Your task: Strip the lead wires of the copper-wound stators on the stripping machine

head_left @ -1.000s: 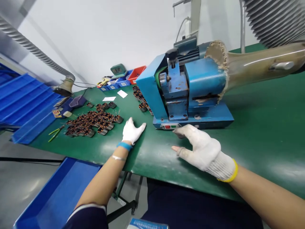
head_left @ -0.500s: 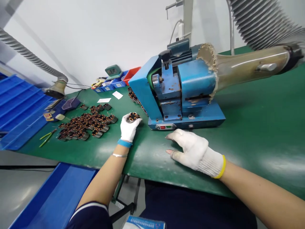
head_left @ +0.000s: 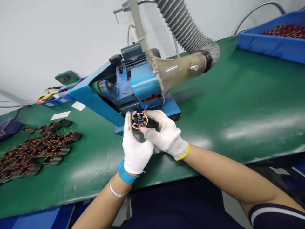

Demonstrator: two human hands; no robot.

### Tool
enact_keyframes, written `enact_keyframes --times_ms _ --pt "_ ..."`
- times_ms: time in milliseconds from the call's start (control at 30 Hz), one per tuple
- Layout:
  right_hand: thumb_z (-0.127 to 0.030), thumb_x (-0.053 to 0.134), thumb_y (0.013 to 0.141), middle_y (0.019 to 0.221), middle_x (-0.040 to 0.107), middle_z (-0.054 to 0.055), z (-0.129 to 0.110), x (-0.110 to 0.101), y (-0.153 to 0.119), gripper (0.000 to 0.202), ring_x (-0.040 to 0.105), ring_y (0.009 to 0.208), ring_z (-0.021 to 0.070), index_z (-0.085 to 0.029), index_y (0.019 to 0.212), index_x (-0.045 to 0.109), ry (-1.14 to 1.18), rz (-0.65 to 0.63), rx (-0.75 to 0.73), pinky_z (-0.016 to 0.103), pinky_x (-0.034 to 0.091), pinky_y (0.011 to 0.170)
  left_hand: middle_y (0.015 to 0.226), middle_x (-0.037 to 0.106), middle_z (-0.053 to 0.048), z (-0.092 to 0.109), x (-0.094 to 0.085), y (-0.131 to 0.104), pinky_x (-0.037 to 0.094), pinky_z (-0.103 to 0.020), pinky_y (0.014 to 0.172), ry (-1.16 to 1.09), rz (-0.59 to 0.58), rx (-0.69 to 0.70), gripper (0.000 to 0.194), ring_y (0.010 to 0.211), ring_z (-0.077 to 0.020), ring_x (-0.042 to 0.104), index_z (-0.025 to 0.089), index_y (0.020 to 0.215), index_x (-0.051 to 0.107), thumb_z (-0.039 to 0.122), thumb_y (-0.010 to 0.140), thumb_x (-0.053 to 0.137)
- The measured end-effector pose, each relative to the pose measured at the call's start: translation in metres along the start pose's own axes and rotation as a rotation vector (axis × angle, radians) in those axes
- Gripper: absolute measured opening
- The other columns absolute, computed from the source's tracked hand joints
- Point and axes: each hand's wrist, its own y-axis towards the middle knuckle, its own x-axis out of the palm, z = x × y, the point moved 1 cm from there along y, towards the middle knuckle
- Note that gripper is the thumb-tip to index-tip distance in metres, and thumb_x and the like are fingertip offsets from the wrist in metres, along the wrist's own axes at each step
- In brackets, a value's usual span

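Both gloved hands meet around one motor stator [head_left: 139, 121], a round metal ring with copper windings inside. My left hand [head_left: 137, 149] cups it from the left and below, fingers wrapped round its side. From the right, my right hand [head_left: 163, 128] grips the same stator, its bare thumb tip on the rim. A short copper-coloured wire end sticks up from the top edge. Right behind the hands stands a blue belt grinding machine [head_left: 145, 82]; its front base is partly hidden by them. Many similar stators [head_left: 35, 149] lie massed on the bench at the left.
The green bench top [head_left: 226, 105] runs along a white wall. A grey ribbed hose [head_left: 183, 28] joins the machine's clear duct [head_left: 178, 70]. At the far right sits a blue crate [head_left: 271, 46] of small parts. White paper slips [head_left: 60, 115] and small blue bins [head_left: 56, 101] are at the left.
My left hand has brought the stator rightward to in front of the machine. My right hand, open and apart before, has come in and taken hold of it. The view has turned right.
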Motion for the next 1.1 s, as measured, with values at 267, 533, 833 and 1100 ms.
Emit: enact_keyframes --times_ms 267,533,833,1100 --pt "-0.036 0.076 0.068 0.110 0.064 0.010 0.003 -0.015 0.025 0.052 0.065 0.101 0.0214 -0.015 0.114 0.067 -0.049 0.059 0.129 0.035 0.055 0.094 0.111 0.069 -0.008 0.003 0.018 0.030 0.053 -0.036 0.102 0.012 0.055 0.070 0.045 0.111 -0.0216 0.066 0.018 0.109 0.058 0.035 0.072 0.075" --pt "-0.038 0.069 0.078 0.100 0.072 0.009 -0.004 -0.026 0.035 0.037 0.065 0.099 0.0225 -0.015 0.106 0.070 -0.095 0.082 0.077 0.037 0.054 0.093 0.104 0.070 -0.005 0.013 0.026 0.045 0.054 -0.036 0.098 0.104 0.047 0.107 0.038 0.105 -0.0210 0.067 0.017 0.102 0.060 0.027 0.068 0.075" --pt "-0.037 0.070 0.075 0.102 0.072 0.010 0.002 -0.029 0.035 0.038 0.066 0.099 0.0231 -0.014 0.105 0.068 -0.057 0.123 0.076 0.038 0.055 0.091 0.109 0.069 -0.006 0.011 0.037 0.046 0.056 -0.034 0.096 -0.052 -0.010 0.063 0.044 0.105 -0.0205 0.068 0.019 0.105 0.055 0.032 0.069 0.076" --pt "-0.035 0.076 0.069 0.104 0.067 0.009 -0.008 -0.024 0.020 0.047 0.065 0.098 0.0219 -0.013 0.110 0.067 -0.203 0.066 -0.076 0.034 0.055 0.088 0.111 0.066 -0.007 0.004 0.014 0.029 0.055 -0.036 0.098 -0.051 -0.054 0.087 0.054 0.108 -0.0216 0.067 0.020 0.114 0.055 0.038 0.070 0.079"
